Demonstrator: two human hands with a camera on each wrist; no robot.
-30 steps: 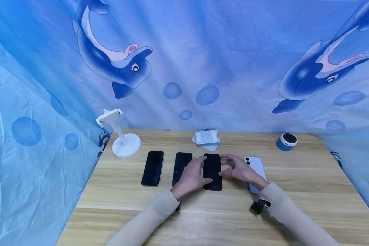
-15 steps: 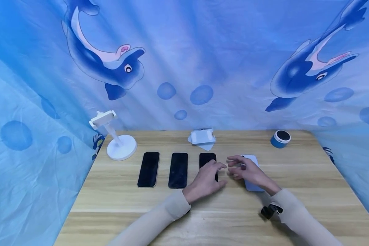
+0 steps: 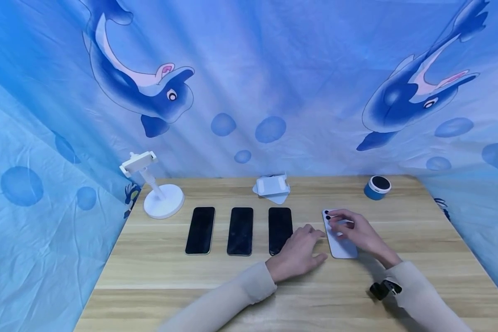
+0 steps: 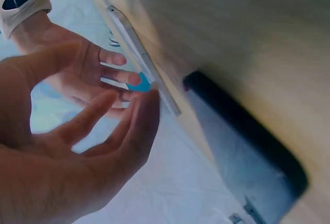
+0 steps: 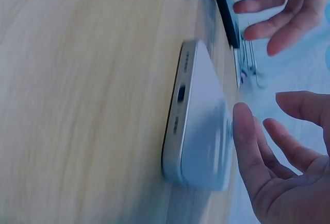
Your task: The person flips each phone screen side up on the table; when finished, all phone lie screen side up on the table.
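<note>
A white phone (image 3: 341,248) lies back side up on the table, its camera lenses toward the far end. Above it hovers my right hand (image 3: 360,234), fingers loosely bent with nothing in them. In the right wrist view, the phone's (image 5: 203,131) charging-port end faces the camera, and the fingers stand apart from its surface. My left hand (image 3: 298,254) is between that phone and a black phone (image 3: 280,226) lying screen up, part of whose lower edge it hides. The left wrist view shows the left hand (image 4: 113,157) holding nothing, its fingers spread and slightly bent.
Two more phones, a middle one (image 3: 240,230) and a left one (image 3: 201,230), lie screen up in the row. A white phone stand (image 3: 164,201) is at the back left. A small white stand-like piece (image 3: 272,186) and a blue speaker (image 3: 377,187) sit near the curtain.
Both hands have left the third black phone and shifted right. The right hand is now over the white phone, and the left hand has moved toward it. The phones stay in their row.
</note>
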